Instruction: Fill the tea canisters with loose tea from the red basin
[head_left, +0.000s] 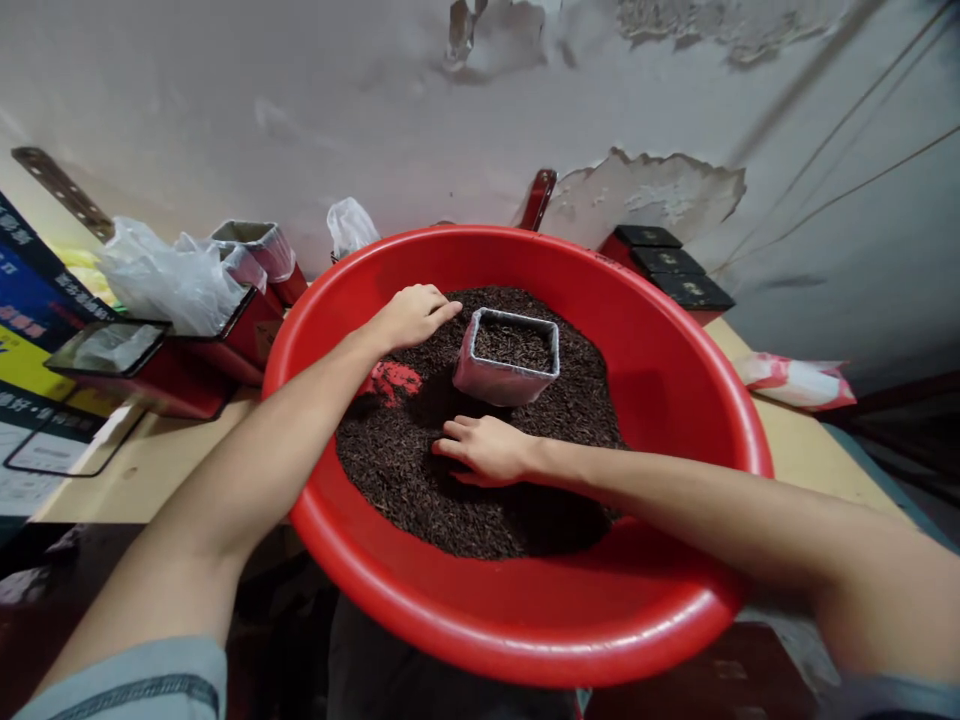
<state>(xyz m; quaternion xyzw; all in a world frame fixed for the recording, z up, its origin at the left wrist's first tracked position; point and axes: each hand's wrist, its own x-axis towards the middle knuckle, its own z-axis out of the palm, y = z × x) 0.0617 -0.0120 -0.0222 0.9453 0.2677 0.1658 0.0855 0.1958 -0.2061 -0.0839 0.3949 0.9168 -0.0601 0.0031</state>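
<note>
A big red plastic basin [525, 635] holds a bed of dark, dry loose tea leaves [420, 500]. Upright on the leaves stands a small rectangular tin [501, 378] lined with clear plastic, filled with the same leaves close to its rim. My left hand [412, 316] is over the leaves to the left of the tin, not touching it, its thumb stretched toward it. On the near side of the tin, my right hand [484, 450] is low over the leaves with its fingers apart. I see nothing held in either hand.
Open red tins [247, 330] with plastic liners crowd the left. Closed tins with black lids [667, 262] stand at the back right. A red and white packet [799, 380] lies on the wooden table [795, 450]. Behind is a peeling wall [300, 120].
</note>
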